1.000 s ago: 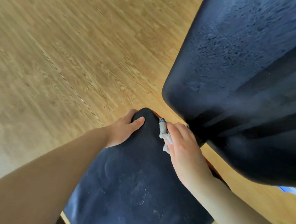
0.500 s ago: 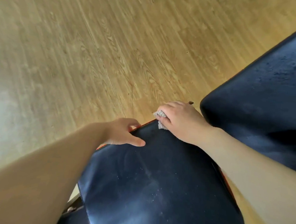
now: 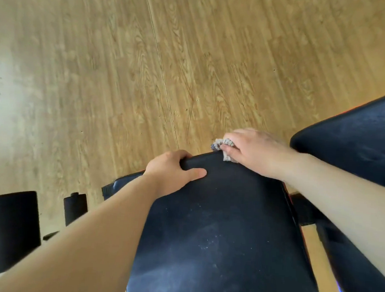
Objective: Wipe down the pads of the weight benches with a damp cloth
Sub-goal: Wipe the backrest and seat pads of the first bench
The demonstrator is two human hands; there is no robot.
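Shifted along the seat pad (image 3: 226, 228) edge, right hand (image 3: 255, 150) apparently clutches cloth (image 3: 225, 146); left hand (image 3: 171, 169) grip clasps edge.

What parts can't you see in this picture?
All in the head view:
- Most of the cloth: bunched inside the right hand.
- The left hand fingertips: curled over the seat pad far edge.
- The back pad: cut off by the right edge.
- The bench frame: hidden under the pads.
- The black foam roller: too blurred for detail.
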